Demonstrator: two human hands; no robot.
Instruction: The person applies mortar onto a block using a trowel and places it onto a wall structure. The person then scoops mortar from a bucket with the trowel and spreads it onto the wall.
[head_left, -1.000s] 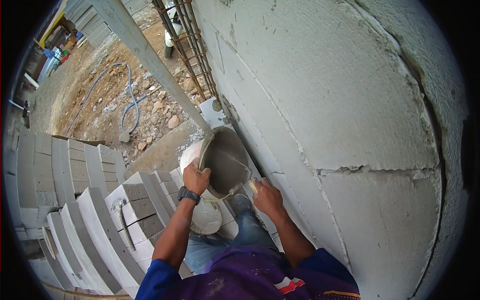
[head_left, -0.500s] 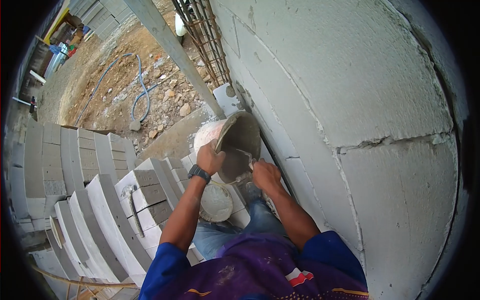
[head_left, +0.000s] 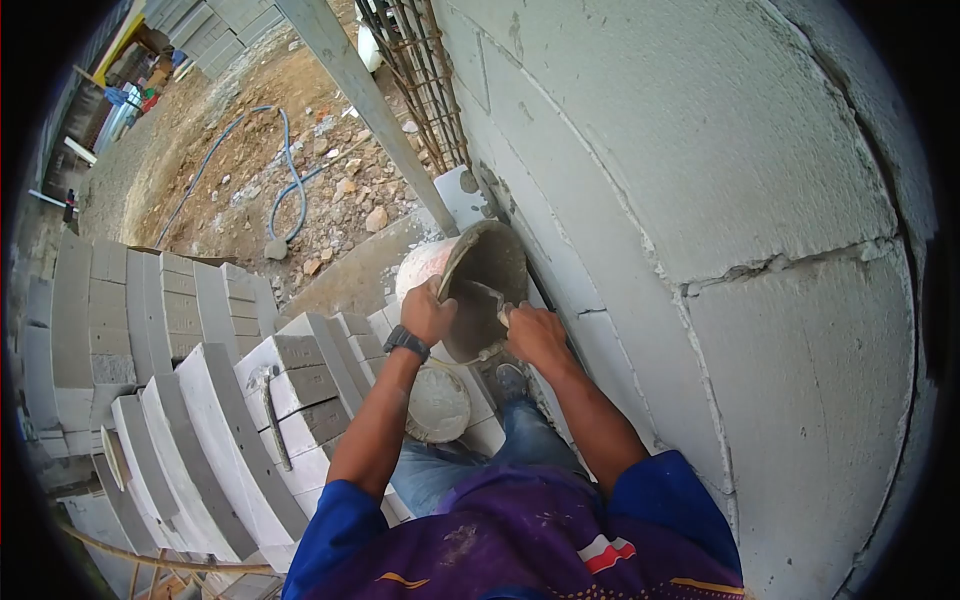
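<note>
A mortar-smeared bucket (head_left: 424,262) is tilted, with its mouth turned toward the wall and me. My left hand (head_left: 428,312), wearing a black watch, is closed on the near rim. Fingers wrapped, my right hand (head_left: 538,335) grips the handle of a trowel (head_left: 486,290) at the bucket's mouth. The trowel's bent metal neck shows inside, while its blade is hard to make out against the grey interior. Below the bucket sits a round lid-like disc or second container top (head_left: 438,404), coated in grey.
A grey block wall (head_left: 640,300) rises close on my right. Stacked pale blocks (head_left: 230,440) fill the left, with a curved metal tool (head_left: 272,420) lying on them. Ahead stand a slanted post (head_left: 370,110) and a rebar cage (head_left: 425,90). A blue hose (head_left: 287,150) lies on rubble.
My right hand with the trowel has moved slightly forward at the bucket's mouth. My left hand keeps its hold on the rim. The whole view has shifted a little.
</note>
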